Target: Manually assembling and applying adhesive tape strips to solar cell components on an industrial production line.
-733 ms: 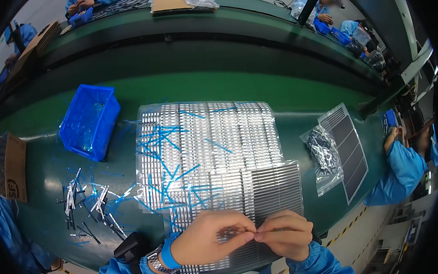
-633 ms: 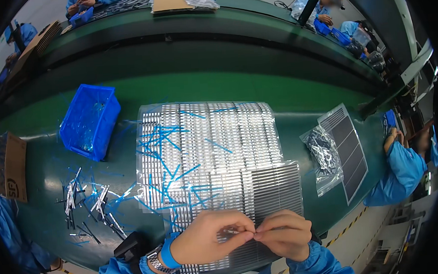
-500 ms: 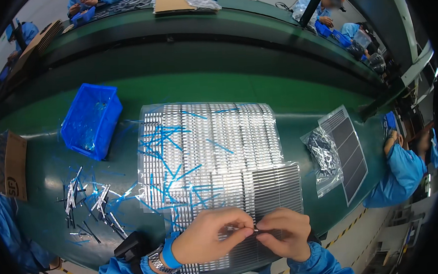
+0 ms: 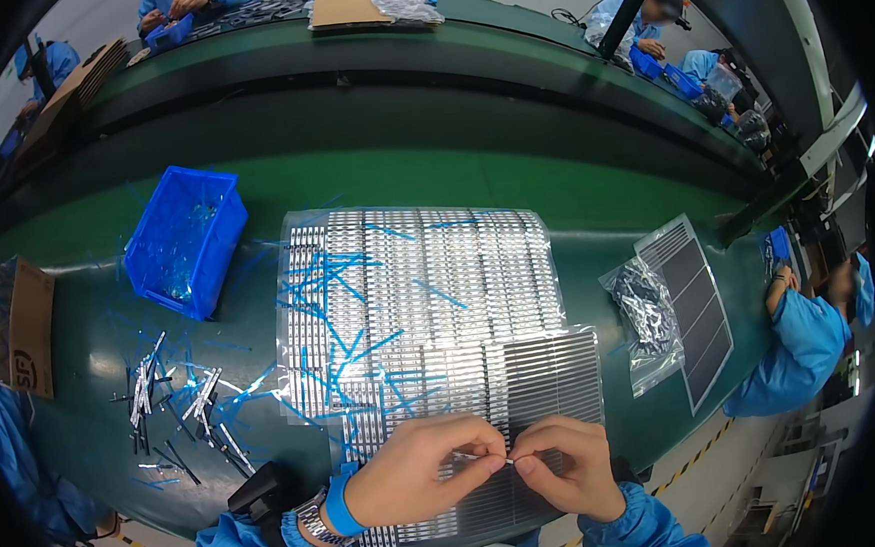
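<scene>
Green matting covers the bench, with a blue plastic bin [image 4: 185,239] and loose metal strips [image 4: 169,395] at left, beside a ribbed, shiny tray sheet [image 4: 419,295] strewn with blue film slivers. Over its near edge the left hand [image 4: 425,472] and right hand [image 4: 568,466] pinch shut on a thin metal strip [image 4: 484,458], seemingly peeling film; the next pull likely needs a fine fingertip grip.

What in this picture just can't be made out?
- Thin strip pinched between left hand and right hand, head view: too small to tell its kind; fingertips cover both ends.
- Tray under the hands: its near part is hidden by them.
- Blue bin: contents blurred.
- Bag: contents too small.
</scene>
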The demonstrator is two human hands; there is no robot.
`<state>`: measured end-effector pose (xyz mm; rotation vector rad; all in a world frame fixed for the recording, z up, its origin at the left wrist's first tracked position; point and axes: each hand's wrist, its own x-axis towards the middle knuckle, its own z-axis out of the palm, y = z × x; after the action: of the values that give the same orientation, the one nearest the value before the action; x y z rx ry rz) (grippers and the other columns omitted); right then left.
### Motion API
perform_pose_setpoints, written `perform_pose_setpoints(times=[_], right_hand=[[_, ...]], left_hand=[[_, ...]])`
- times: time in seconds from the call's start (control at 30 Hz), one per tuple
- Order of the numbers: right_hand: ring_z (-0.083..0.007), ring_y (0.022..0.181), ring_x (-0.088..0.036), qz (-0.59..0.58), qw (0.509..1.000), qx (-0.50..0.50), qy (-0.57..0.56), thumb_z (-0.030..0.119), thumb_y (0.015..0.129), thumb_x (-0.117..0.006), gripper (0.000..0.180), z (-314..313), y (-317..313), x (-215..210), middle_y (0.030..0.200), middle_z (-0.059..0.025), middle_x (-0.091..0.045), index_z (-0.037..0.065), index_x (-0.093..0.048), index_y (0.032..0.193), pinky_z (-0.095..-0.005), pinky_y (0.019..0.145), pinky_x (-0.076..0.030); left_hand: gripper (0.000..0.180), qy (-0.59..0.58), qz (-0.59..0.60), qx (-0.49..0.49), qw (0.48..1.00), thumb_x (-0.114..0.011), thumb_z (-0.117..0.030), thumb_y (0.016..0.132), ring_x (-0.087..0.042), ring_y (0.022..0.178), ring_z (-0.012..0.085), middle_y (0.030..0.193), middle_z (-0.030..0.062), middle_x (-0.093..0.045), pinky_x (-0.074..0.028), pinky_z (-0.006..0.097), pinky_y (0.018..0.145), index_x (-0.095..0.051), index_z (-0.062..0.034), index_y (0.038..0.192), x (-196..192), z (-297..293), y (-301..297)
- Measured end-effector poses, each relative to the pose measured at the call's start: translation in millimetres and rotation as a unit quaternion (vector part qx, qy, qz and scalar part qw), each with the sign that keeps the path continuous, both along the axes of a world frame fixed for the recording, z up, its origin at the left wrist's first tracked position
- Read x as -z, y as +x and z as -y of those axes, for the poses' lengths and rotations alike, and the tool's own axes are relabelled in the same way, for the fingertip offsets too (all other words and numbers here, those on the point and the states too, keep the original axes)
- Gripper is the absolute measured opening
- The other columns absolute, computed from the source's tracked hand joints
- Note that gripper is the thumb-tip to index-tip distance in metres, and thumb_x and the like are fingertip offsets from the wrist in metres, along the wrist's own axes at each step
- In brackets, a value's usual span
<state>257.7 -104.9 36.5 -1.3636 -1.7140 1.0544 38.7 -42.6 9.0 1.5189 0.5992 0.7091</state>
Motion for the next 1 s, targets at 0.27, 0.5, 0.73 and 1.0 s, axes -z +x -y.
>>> perform_pose_setpoints(times=[0.27,0.5,0.73,1.0], right_hand=[[-0.0154,0.075,-0.065,-0.062,0.996,-0.028,-0.051,0.008,0.090,-0.075,0.010,0.0,6.8,5.6,0.088,-0.0092,-0.071,0.000,-0.073,0.096,-0.0292,0.065,-0.051],[-0.0174,0.081,-0.061,-0.245,0.959,-0.048,-0.135,0.004,0.093,-0.070,0.008,0.2,8.0,0.2,0.091,-0.0116,-0.069,-0.005,-0.070,0.094,-0.0314,0.074,-0.048],[-0.0150,0.085,-0.061,-0.262,0.950,-0.033,-0.167,0.000,0.095,-0.067,0.008,1.9,7.4,4.5,0.092,-0.0114,-0.068,-0.007,-0.070,0.097,-0.0297,0.075,-0.048],[-0.0098,0.084,-0.061,-0.255,0.951,0.004,-0.175,0.004,0.096,-0.069,0.012,4.5,-1.5,14.5,0.093,-0.0080,-0.068,-0.006,-0.069,0.103,-0.0263,0.076,-0.049]], left_hand=[[0.014,-0.072,0.002,0.022,0.997,-0.077,-0.009,0.091,-0.069,0.082,0.0157,0.093,0.0062,-0.073,-0.053,0.028,0.072,-0.072,-0.0019,0.101,-7.0,0.3,0.7],[0.014,-0.082,0.018,0.068,0.994,-0.078,-0.010,0.091,-0.065,0.078,0.0115,0.092,0.0041,-0.073,-0.050,0.025,0.068,-0.073,-0.0028,0.101,3.3,0.7,-4.2],[0.010,-0.138,0.092,0.126,0.978,-0.075,-0.009,0.094,-0.060,0.082,0.0116,0.095,0.0039,-0.068,-0.049,0.027,0.074,-0.072,-0.0032,0.102,0.5,-1.4,-6.7],[0.009,-0.117,0.153,0.103,0.976,-0.075,-0.006,0.093,-0.059,0.083,0.0118,0.100,0.0064,-0.070,-0.049,0.027,0.075,-0.071,-0.0037,0.101,-1.9,-3.0,-4.6]])
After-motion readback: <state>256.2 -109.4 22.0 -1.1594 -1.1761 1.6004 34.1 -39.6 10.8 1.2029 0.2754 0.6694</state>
